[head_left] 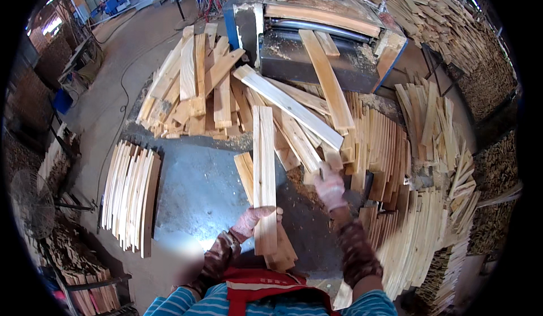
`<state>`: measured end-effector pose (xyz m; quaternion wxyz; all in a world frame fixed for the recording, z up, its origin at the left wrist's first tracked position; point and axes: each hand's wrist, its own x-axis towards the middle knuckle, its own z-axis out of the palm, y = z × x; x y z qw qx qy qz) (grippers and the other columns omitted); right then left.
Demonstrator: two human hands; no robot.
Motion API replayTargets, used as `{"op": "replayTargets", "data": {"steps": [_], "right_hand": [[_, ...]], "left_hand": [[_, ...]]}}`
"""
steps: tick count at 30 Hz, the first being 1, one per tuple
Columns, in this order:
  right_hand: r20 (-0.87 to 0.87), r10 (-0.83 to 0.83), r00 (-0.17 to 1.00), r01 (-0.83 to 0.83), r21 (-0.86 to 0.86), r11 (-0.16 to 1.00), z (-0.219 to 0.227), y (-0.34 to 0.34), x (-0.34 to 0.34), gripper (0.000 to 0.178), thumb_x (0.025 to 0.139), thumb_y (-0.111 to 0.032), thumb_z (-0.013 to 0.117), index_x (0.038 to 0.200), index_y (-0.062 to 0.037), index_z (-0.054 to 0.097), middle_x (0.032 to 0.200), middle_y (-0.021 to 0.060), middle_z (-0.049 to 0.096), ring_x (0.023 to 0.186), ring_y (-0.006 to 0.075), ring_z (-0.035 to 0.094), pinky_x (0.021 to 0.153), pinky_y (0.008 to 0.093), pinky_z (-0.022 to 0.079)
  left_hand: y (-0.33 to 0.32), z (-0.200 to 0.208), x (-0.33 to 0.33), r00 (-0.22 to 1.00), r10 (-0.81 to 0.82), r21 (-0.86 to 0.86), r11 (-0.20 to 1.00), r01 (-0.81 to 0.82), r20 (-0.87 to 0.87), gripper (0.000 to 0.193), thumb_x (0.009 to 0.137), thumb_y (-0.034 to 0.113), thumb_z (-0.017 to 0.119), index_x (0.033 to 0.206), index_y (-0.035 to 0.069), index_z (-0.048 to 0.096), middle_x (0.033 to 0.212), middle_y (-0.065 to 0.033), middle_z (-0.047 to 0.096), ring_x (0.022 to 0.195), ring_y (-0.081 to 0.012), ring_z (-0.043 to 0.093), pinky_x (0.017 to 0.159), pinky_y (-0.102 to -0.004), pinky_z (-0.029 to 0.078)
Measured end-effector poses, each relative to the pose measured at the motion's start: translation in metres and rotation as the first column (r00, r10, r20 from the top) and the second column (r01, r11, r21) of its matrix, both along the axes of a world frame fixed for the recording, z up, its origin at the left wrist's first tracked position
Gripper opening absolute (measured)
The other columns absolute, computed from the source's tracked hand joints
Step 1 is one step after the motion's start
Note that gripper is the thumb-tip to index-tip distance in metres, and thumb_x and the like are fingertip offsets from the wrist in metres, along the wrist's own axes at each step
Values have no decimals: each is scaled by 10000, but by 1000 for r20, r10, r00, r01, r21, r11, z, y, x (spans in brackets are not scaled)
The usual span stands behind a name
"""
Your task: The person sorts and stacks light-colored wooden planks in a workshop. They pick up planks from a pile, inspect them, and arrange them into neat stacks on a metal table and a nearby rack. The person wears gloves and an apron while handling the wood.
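"Left hand (253,221): how is it set?"

"Its fingers are closed around the lower part of a pale timber piece (264,169), which is held over the middle of the grey table (189,186)."

"How is that piece marked?"

"It is long, straight and cream-coloured, and a line is seen along its length; whether one board or two is shown cannot be told. Beneath it, one tan board (244,172) is crossed at a slant."

"And the right hand (330,190)?"

"It is blurred, placed by a board end (308,155) toward the table's right side; whether anything is gripped cannot be told."

"What else is counted?"

"One neat row of boards (129,194) at the table's left, one jumbled heap (192,90) along its far side, and one machine (249,27) beyond it, with two boards (328,78) laid there."
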<state>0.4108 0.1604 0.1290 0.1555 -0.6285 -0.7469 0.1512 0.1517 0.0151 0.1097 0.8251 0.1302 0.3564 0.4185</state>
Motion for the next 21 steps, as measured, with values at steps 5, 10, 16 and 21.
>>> {"op": "replayTargets", "data": {"steps": [5,10,16,21], "right_hand": [[417,-12,909,-43,124,991,-69,160,42,603,859,-204,533,1445,-92,447,1243,245,614,1106,385,609,950,440,498],[48,-367,929,358,-364,860,-53,184,-4,478,875,-270,530,1295,-54,604,1339,201,590,1223,370,579,1022,397,479],[316,57,947,18,-228,973,5,70,7,814,778,-583,657,1333,-13,485,1050,231,647,906,368,671,861,458,543],[206,20,978,72,-426,902,26,-52,-12,1040,734,-690,657,1451,-18,317,1231,250,597,1007,377,663,873,443,539]], "left_hand": [[30,8,-2,998,-63,-33,997,63,-28,467,901,312,688,1192,-45,610,1084,-157,681,992,-274,669,944,-397,527],[41,9,-21,998,67,-201,977,-68,-15,495,938,433,630,1201,19,564,951,-174,679,873,-310,691,848,-455,573],[37,-11,-20,992,103,-112,989,-94,70,798,876,748,489,1226,34,549,983,-191,682,867,-322,689,825,-469,574],[13,-11,-20,987,100,-42,995,-96,124,954,802,853,442,1322,56,516,1070,-207,672,916,-336,682,847,-467,559]]}}
